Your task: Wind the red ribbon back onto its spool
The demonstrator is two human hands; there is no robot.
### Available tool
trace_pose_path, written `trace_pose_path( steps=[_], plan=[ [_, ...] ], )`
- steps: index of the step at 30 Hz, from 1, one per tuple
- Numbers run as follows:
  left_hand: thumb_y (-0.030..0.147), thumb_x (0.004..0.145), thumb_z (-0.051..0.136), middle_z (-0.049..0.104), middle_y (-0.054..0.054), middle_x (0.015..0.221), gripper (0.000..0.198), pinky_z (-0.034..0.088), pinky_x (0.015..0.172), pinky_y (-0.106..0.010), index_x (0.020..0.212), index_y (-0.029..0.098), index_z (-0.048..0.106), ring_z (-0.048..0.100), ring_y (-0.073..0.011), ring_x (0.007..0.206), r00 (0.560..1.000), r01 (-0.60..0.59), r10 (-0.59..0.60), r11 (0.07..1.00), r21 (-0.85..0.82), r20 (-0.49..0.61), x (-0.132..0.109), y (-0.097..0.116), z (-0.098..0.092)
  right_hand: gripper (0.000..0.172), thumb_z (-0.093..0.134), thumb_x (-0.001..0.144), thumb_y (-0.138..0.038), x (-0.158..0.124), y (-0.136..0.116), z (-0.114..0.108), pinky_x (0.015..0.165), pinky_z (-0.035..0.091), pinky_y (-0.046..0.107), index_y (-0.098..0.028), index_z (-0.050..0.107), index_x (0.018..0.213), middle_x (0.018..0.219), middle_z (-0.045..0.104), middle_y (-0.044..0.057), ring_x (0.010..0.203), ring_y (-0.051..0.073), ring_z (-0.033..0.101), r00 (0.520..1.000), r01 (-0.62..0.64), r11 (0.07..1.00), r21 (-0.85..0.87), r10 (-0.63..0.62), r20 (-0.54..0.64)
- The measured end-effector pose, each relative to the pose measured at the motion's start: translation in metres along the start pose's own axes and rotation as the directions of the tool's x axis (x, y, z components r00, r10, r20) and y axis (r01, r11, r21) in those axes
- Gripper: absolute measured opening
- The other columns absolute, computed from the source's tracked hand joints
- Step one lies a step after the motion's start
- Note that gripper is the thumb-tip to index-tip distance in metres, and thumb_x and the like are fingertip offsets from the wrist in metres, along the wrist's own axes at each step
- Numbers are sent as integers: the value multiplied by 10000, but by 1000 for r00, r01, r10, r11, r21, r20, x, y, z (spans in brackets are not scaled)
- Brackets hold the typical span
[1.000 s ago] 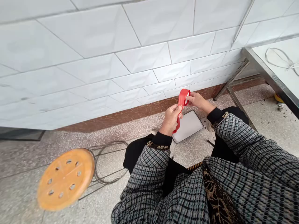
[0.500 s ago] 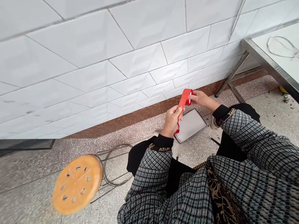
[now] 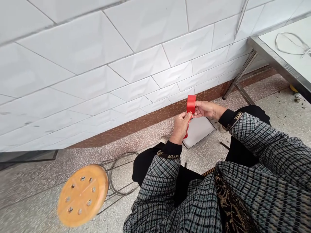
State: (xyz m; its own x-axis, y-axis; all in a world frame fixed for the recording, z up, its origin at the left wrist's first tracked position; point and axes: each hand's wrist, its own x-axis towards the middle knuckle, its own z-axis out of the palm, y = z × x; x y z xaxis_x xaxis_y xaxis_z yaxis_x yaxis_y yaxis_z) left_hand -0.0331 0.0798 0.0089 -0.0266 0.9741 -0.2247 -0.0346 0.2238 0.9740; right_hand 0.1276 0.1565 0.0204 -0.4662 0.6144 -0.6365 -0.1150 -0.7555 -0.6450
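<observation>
A roll of red tape (image 3: 190, 103) is held up in front of me, seen edge-on. My right hand (image 3: 205, 109) grips the roll from the right side. My left hand (image 3: 180, 125) pinches the loose red strip that hangs down from the roll. Both hands are closed, close together, above a white flat panel (image 3: 198, 130) that lies on the speckled floor between my knees. Both arms wear checked grey sleeves with black cuffs.
An orange round stool (image 3: 82, 194) with a wire frame stands at lower left. A white tiled wall (image 3: 121, 64) with a brown skirting runs close ahead. A steel table (image 3: 282, 61) with a looped white cord on it stands at upper right.
The roll has turned edge-on and come closer to my left hand, so the free strip between the hands is shorter. The view has shifted slightly to the left.
</observation>
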Motion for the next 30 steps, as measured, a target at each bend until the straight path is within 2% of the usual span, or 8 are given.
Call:
trace_pose_path(
  steps=[2, 5, 9, 14, 18, 24, 27, 30],
  plan=[
    [389, 863, 776, 514, 49, 573, 339, 343, 565, -233, 670, 180, 593, 408, -84, 552, 996, -46, 51, 997, 61, -77, -1, 2, -1, 75, 713, 958, -246, -1, 0, -1, 622, 621, 287, -191, 691, 912, 699, 742, 49, 554, 148, 620, 1000, -15, 999, 41, 14, 25],
    [290, 851, 787, 604, 50, 657, 169, 401, 600, -232, 939, 201, 673, 493, -102, 591, 985, -106, 115, 991, 76, -131, -2, 3, -1, 86, 722, 960, -246, -2, 0, 0, 597, 617, 272, -197, 688, 898, 686, 726, 29, 527, 132, 594, 997, -49, 995, 82, 45, 56],
    [315, 862, 791, 699, 15, 761, 420, 481, 659, -254, 1254, 223, 672, 616, -131, 666, 995, -94, 94, 995, -9, -20, 2, -1, -5, 151, 666, 1009, -263, -2, 3, 1, 572, 610, 245, -196, 692, 875, 664, 704, 16, 514, 118, 587, 993, -87, 992, 90, 79, 87],
    [415, 782, 883, 621, 63, 646, 604, 408, 546, -233, 1313, 213, 677, 509, -92, 529, 996, -11, 19, 996, -93, 91, 8, -5, -13, 166, 663, 1014, -284, -5, 5, 3, 604, 626, 254, -193, 691, 879, 687, 711, 20, 534, 117, 600, 992, -81, 995, 63, 74, 107],
    [425, 714, 936, 527, 107, 558, 596, 389, 522, -216, 1213, 189, 712, 395, -53, 453, 992, 15, 12, 978, -207, 129, 10, -3, -17, 122, 672, 1007, -277, -9, -2, 3, 664, 633, 289, -178, 709, 947, 825, 768, 64, 635, 148, 672, 996, 5, 983, -184, 13, 93],
    [421, 681, 964, 463, 138, 499, 448, 583, 785, -278, 982, 188, 729, 341, -22, 415, 982, 103, -48, 946, -309, 181, 9, 2, -22, 159, 748, 887, -135, -4, -6, 0, 725, 561, 262, -164, 684, 1029, 994, 784, 62, 843, 192, 710, 914, 297, 656, -694, -406, 6],
    [436, 677, 970, 465, 135, 501, 463, 583, 775, -279, 975, 179, 727, 336, -23, 415, 984, 101, -48, 944, -315, 173, 9, 2, -20, 140, 711, 908, -158, 0, -4, 2, 780, 529, 274, -144, 691, 1046, 986, 780, 69, 894, 206, 697, 874, 264, 463, -846, -486, 7],
    [436, 714, 947, 468, 133, 508, 452, 553, 702, -255, 1012, 188, 715, 349, -34, 426, 999, 31, -16, 945, -325, 48, 8, 1, -14, 192, 718, 894, -186, 4, -6, 2, 839, 524, 317, -130, 702, 1077, 1034, 779, 100, 939, 236, 695, 829, 152, 371, -916, -552, -86]
  ],
)
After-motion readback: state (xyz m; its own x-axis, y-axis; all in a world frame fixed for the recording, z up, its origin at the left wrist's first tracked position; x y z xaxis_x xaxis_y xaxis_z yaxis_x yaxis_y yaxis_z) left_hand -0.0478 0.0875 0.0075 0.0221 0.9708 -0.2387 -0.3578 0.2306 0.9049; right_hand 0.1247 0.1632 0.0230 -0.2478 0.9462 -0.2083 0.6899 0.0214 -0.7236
